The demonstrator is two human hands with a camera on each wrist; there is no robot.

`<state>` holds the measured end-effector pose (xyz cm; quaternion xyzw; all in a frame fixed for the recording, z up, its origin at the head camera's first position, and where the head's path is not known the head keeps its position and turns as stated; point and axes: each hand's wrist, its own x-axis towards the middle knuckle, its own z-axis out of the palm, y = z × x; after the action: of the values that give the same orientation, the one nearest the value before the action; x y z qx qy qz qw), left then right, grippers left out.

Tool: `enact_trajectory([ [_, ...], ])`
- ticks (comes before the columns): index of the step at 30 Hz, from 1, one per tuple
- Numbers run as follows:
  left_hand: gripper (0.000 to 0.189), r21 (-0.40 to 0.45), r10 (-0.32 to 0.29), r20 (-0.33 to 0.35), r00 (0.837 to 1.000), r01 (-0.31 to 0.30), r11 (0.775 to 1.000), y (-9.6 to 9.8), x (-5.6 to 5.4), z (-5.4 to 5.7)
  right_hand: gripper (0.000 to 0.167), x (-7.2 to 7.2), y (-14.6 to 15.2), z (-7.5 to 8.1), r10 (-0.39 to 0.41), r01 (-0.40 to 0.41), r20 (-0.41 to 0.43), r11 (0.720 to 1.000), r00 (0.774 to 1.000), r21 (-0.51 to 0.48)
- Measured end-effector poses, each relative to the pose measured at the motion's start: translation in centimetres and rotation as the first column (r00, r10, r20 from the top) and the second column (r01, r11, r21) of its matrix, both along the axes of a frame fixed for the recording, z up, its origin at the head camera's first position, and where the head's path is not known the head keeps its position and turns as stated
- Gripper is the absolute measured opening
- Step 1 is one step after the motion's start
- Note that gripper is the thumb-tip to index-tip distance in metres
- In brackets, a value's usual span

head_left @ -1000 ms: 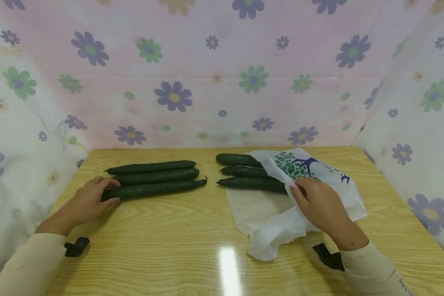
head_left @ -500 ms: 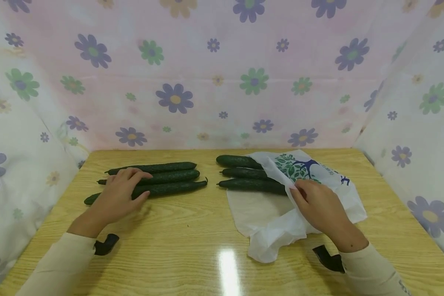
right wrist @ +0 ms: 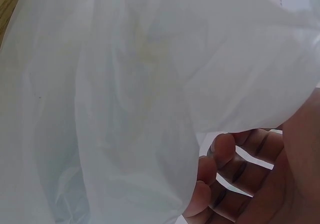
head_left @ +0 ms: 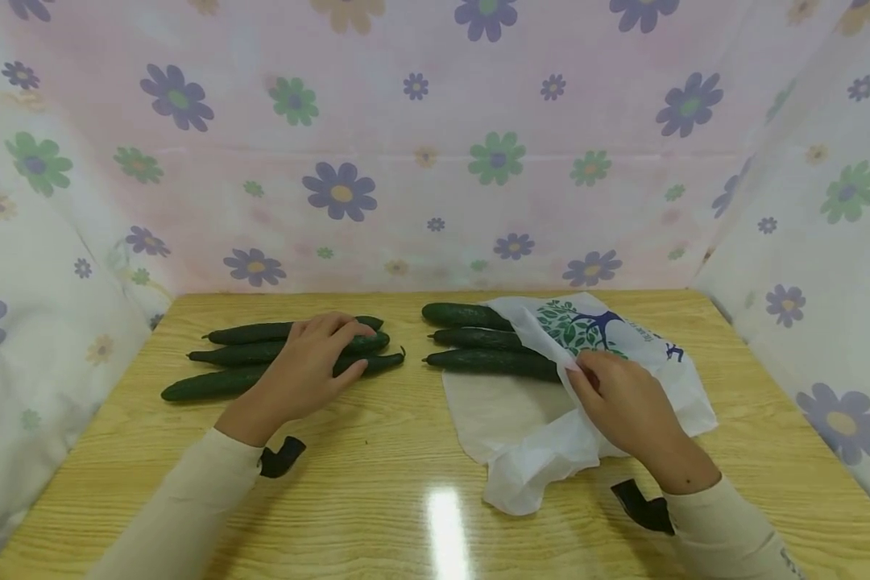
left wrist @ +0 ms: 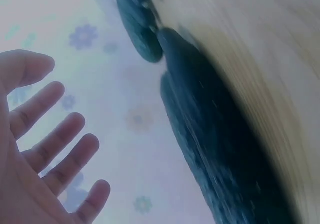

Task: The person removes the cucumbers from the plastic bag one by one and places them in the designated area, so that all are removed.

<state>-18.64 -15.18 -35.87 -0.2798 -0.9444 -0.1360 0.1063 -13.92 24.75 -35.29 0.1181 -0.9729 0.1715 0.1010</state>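
Three dark green cucumbers lie side by side at the left of the table; the nearest cucumber [head_left: 213,384] has its curved stem to the right. My left hand [head_left: 300,370] is over their right halves, hiding part of them. In the left wrist view its fingers [left wrist: 65,159] are spread and relaxed, apart from the cucumbers [left wrist: 205,114]. My right hand [head_left: 623,403] pinches the raised edge of a white plastic bag [head_left: 652,358] printed with a tree. Three more cucumbers [head_left: 478,338] stick out of the bag's mouth, their other ends covered by it. The bag fills much of the right wrist view.
The wooden table [head_left: 319,499] has a bright light reflection near its front. A crumpled bag flap [head_left: 529,475] spreads toward me. Flower-patterned cloth [head_left: 406,121] hangs behind the table and along both sides.
My left hand has moved to the right along the left group of cucumbers, leaving their left ends uncovered. My right hand and the bag have stayed in place.
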Motion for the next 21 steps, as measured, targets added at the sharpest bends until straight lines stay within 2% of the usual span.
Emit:
enact_trajectory([
  [5,0.043,0.024,-0.031,0.028,0.999,0.031,0.999,1.8,-0.1,0.0,0.030,0.0,-0.2,0.1,0.002,-0.002,0.001,1.000,1.000,0.007],
  [14,0.044,0.055,-0.065,0.065,0.996,0.061,0.997,4.6,-0.2,-0.8,0.027,0.0,-0.2,0.0,0.006,-0.006,-0.007,1.000,1.000,0.009],
  [21,0.046,0.025,-0.092,0.080,0.993,0.090,0.996,6.8,-0.3,-1.1,0.025,0.0,-0.2,0.0,0.005,-0.005,-0.001,1.000,1.000,0.012],
])
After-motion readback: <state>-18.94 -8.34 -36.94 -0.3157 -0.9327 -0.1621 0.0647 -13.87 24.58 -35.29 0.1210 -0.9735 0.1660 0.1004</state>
